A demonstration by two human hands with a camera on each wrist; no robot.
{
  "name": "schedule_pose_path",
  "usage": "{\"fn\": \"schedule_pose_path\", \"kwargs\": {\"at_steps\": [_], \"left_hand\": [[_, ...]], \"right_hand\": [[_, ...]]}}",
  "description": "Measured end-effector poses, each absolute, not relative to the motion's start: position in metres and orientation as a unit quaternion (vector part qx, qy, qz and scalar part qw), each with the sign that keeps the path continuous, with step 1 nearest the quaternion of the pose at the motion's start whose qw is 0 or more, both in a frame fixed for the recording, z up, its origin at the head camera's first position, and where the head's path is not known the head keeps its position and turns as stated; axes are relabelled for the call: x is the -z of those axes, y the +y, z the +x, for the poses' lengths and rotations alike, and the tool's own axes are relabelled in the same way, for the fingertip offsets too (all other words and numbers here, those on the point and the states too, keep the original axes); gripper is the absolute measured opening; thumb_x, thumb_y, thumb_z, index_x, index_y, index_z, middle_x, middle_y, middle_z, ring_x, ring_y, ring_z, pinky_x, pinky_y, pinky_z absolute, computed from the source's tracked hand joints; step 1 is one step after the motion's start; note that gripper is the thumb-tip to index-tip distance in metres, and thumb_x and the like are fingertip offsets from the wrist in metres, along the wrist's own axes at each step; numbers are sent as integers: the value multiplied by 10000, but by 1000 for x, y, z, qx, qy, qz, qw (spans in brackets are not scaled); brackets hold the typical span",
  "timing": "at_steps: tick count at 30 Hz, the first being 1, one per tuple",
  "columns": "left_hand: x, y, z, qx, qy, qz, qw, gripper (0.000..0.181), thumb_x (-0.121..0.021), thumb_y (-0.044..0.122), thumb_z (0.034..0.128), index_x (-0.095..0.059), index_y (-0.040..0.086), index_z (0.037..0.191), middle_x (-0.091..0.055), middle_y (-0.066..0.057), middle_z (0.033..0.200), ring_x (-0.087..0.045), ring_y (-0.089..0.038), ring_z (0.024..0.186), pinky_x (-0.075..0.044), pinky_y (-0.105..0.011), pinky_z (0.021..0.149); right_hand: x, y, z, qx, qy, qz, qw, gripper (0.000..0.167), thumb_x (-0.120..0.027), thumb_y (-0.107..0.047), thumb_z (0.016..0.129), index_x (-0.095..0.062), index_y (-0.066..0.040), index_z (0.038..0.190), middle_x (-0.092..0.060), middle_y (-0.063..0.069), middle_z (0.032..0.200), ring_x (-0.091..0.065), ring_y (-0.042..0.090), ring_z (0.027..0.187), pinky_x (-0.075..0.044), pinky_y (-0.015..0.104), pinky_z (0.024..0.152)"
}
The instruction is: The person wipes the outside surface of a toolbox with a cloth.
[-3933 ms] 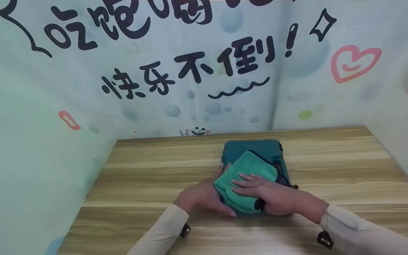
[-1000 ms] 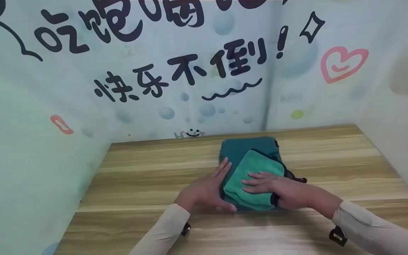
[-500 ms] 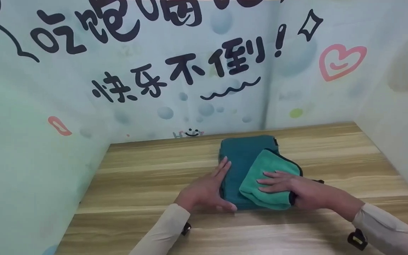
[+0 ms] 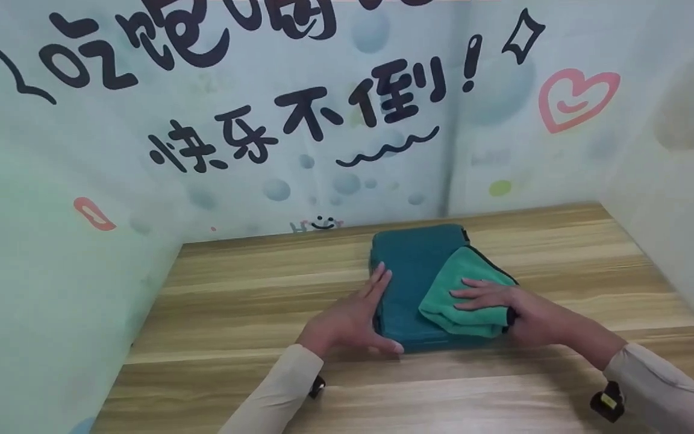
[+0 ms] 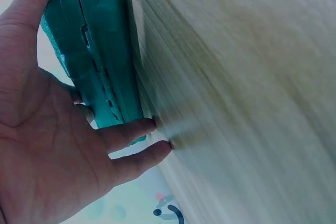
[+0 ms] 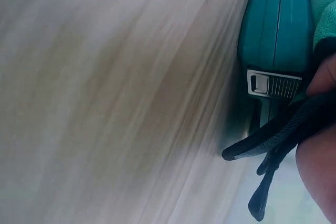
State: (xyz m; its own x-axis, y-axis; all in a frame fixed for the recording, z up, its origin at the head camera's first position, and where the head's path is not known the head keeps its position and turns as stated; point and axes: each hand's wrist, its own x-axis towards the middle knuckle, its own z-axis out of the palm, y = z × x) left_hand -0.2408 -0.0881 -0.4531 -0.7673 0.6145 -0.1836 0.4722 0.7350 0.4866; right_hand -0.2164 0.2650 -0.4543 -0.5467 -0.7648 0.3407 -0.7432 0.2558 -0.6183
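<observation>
A teal hard case (image 4: 413,265) lies flat on the wooden table; the left wrist view shows the seam along its side. My left hand (image 4: 347,319) rests against the case's left side, fingers spread and fairly straight, thumb at the near corner. Under my right hand (image 4: 522,310) is a folded green cloth (image 4: 443,286) with black edging, on the right half of the case. My fingers lie across its top, and in the right wrist view its black edge (image 6: 325,48) is caught beside the thumb. The case's silver latch (image 6: 273,83) shows near black strips (image 6: 257,140) with rounded ends.
The wooden table (image 4: 250,289) extends around the case. A printed curtain (image 4: 232,199) with dark lettering hangs behind it, with pale walls at both sides. A small black device (image 4: 609,401) is strapped at the right sleeve, another (image 4: 317,387) at the left.
My right hand has slid the cloth rightward over the case, baring more of its left half. My left hand stays at the case's side. The head view has shifted slightly.
</observation>
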Motion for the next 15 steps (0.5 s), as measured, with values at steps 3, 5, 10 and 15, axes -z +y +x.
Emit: {"fn": "schedule_pose_path", "kwargs": {"at_steps": [3,5,10,15], "left_hand": [[452,-88,-240,-215,916,294,168,1345,-771,756,700,59,276,1643,196,138,1660,-194,-274,1509,-295,-430,1140],[452,-88,-240,-214,917,292,167,1341,-772,753,700,58,283,1643,195,138,1660,-198,-278,1509,-302,-434,1137],[451,-86,-239,-216,917,290,167,1328,-779,736,711,55,290,1643,188,134,1663,-174,-261,1516,-302,-440,1135],[451,-86,-239,-224,914,292,169,1310,-792,696,739,45,256,1646,185,105,1669,-165,-262,1517,-299,-432,1138]], "right_hand": [[453,266,-219,393,797,-458,24,980,-380,333,556,-660,-125,1376,-557,112,1454,-328,437,1430,-169,327,1143],[452,266,-220,396,803,-444,37,966,-381,334,574,-668,-136,1368,-561,94,1453,-323,428,1435,-179,399,1142],[451,268,-224,398,814,-419,59,1011,-328,324,535,-679,-152,1356,-557,67,1460,-313,417,1442,-190,557,1108],[454,269,-226,401,816,-412,55,997,-343,330,550,-663,-138,1371,-555,58,1463,-311,397,1449,-175,351,1138]]}}
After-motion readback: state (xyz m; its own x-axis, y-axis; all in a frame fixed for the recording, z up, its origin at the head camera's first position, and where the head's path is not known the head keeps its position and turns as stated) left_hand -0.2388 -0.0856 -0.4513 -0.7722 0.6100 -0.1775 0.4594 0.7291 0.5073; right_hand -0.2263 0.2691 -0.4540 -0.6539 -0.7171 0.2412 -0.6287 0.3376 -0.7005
